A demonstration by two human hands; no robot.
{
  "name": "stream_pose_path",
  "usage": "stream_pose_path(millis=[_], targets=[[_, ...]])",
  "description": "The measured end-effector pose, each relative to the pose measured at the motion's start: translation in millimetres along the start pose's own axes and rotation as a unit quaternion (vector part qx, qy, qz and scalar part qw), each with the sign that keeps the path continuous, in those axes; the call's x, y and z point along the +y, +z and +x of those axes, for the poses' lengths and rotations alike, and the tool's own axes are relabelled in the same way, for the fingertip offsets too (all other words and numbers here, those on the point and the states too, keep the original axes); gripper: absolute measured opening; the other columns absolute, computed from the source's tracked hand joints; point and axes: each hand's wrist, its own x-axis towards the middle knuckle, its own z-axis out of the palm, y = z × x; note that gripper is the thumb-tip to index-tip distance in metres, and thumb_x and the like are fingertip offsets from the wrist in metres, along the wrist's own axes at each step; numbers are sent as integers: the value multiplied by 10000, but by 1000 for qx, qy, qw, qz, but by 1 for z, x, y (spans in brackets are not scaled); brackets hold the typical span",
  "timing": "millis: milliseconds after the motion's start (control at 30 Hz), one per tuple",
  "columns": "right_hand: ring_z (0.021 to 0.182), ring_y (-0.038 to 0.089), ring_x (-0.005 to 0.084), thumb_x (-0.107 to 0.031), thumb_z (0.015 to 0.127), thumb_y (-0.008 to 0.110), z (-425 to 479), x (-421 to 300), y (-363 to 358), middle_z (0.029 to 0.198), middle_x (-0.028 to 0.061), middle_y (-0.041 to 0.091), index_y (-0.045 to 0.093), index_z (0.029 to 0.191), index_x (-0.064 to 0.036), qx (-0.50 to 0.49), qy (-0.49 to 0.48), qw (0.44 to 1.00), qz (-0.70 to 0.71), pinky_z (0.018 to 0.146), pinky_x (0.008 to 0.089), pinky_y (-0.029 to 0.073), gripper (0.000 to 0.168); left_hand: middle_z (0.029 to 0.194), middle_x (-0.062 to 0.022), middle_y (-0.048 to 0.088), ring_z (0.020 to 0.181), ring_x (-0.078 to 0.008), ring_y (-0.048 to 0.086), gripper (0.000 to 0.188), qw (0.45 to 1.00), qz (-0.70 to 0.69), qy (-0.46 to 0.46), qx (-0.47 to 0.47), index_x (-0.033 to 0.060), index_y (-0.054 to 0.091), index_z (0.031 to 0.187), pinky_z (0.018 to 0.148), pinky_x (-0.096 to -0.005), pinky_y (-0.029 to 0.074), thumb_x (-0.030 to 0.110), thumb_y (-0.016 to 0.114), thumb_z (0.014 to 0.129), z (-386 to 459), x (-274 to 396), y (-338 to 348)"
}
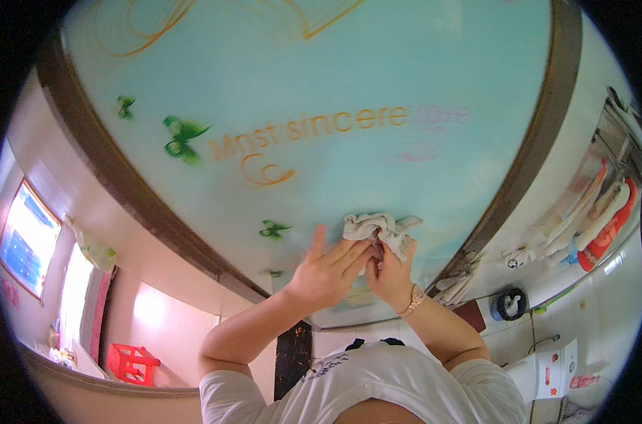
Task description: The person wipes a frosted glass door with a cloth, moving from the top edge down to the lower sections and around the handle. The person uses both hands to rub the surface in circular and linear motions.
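Note:
A crumpled whitish cloth (371, 225) lies against a pale blue-green glass panel (321, 196) printed with lettering, swirls and green butterflies. My right hand (392, 270), with a gold-coloured watch or bracelet at the wrist, grips the lower right part of the cloth. My left hand (329, 270) is just to the left, its fingers spread and some fingertips touching the cloth's lower edge or my right fingers. Where the two hands meet, the fingers overlap and the exact contact is partly hidden.
A brown frame (535, 138) borders the panel on both sides. Towels (609, 228) hang from a rack at the right, above a dark bucket (509, 305) and a white appliance (549, 373). A red plastic stool (133, 363) stands in the room at the lower left, near a window (29, 238).

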Motion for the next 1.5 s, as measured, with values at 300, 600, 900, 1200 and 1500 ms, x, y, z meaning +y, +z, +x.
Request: stream_pose_path(millis=[300, 600, 900, 1200, 1500], targets=[[994, 516, 358, -157, 792, 683, 13, -68, 62, 1159, 169, 606, 612, 1273, -65, -59, -91, 994, -20, 817, 515, 376, 495, 1317, 20, 661, 1273, -119, 574, 343, 997, 15, -82, -5, 150, 726, 1195, 1217, -658, 0, 169, 612, 872, -81, -50, -38], [996, 527, 341, -182, 852, 690, 16, -118, 114, 1069, 150, 591, 687, 1076, -51, -101, -134, 986, 27, 816, 469, 390, 259, 1217, 29, 699, 1231, -146, 597, 305, 988, 42, -149, -23, 163, 747, 1112, 1219, -664, -12, 107, 616, 843, -147, -78, -55], [969, 539, 271, -210, 869, 628, 12, -133, 130, 1025, 98, 594, 689, 1045, -95, -121, -223, 967, 4, 807, 425, 397, 219, 1256, -58, 662, 1274, -274, 567, 345, 980, 6, -197, 4, 87, 708, 1093, 1197, -719, 17, 63, 633, 757, -203, -70, -24], [981, 537, 212, -251, 808, 637, 4, -112, 109, 1037, 0, 593, 683, 1040, -134, -144, -252, 955, -55, 804, 385, 403, 264, 1326, -147, 629, 1340, -338, 528, 422, 969, -67, -237, 19, 50, 674, 1183, 1184, -635, 246, 59, 630, 762, -201, -25, 18], [1040, 542, 276, -213, 829, 652, -6, -38, 43, 1132, 59, 604, 674, 1159, -144, -152, -185, 970, -48, 883, 475, 373, 338, 1268, -82, 670, 1173, -265, 628, 312, 977, -46, -204, 47, 101, 711, 1090, 1089, -548, 360, 104, 635, 788, -120, 25, 60]])
